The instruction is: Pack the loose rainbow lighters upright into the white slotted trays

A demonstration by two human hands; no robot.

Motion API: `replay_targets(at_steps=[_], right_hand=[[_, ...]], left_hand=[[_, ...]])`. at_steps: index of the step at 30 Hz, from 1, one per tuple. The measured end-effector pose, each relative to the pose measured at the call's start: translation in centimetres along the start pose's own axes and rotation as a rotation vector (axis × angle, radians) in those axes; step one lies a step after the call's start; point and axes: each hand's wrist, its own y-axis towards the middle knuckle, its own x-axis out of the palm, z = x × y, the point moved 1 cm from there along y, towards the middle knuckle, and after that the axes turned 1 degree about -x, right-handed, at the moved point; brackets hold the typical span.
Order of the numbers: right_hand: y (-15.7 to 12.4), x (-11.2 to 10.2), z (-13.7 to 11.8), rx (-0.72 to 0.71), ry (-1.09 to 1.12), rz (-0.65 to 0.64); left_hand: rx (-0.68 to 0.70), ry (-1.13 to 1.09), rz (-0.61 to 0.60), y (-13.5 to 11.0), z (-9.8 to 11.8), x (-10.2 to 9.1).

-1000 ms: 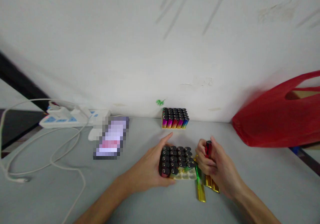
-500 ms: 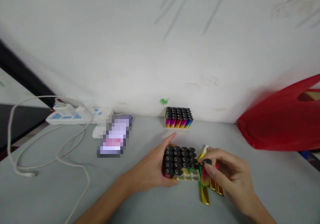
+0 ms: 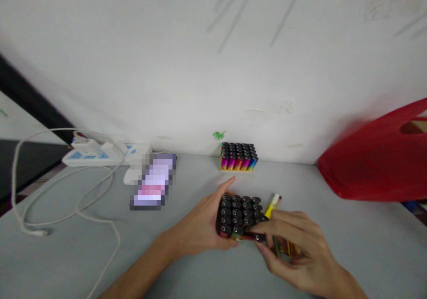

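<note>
My left hand (image 3: 200, 225) grips the left side of a small tray of black-topped lighters (image 3: 238, 214) on the grey table (image 3: 100, 263). My right hand (image 3: 293, 250) is at the tray's front right corner, its fingers pinching a reddish lighter (image 3: 251, 236) at the front row. Several loose gold lighters (image 3: 287, 248) lie under my right hand, and a yellow lighter (image 3: 271, 206) lies just right of the tray.
A full tray of rainbow-coloured lighters (image 3: 238, 157) stands against the wall. A phone (image 3: 152, 181) lies to the left, with a white power strip (image 3: 103, 153) and loose white cable (image 3: 66, 201) beyond it. A red plastic bag (image 3: 376, 156) sits at the right.
My right hand came down from holding a red lighter upright beside the tray and now presses it at the tray's front row. My left hand stayed on the tray.
</note>
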Motion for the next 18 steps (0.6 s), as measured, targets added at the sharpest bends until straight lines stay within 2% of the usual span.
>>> replay_targets(at_steps=[4, 9, 12, 15, 18], right_hand=[[-0.1, 0.0, 0.0, 0.021, 0.031, -0.039], [0.0, 0.3, -0.4, 0.09, 0.134, 0.006], [-0.1, 0.1, 0.0, 0.242, 0.147, 0.119], [-0.1, -0.4, 1.4, 0.476, 0.013, 0.299], [-0.2, -0.9, 3.2, 0.677, -0.239, 0.309]], left_hand=[[-0.007, 0.0, 0.008, 0.0, -0.1, 0.0], [-0.009, 0.024, -0.004, 0.1, 0.0, -0.1], [-0.022, 0.026, 0.004, 0.0, 0.3, -0.2], [-0.023, 0.019, -0.003, -0.1, 0.5, -0.1], [-0.035, 0.005, 0.012, -0.1, 0.5, -0.1]])
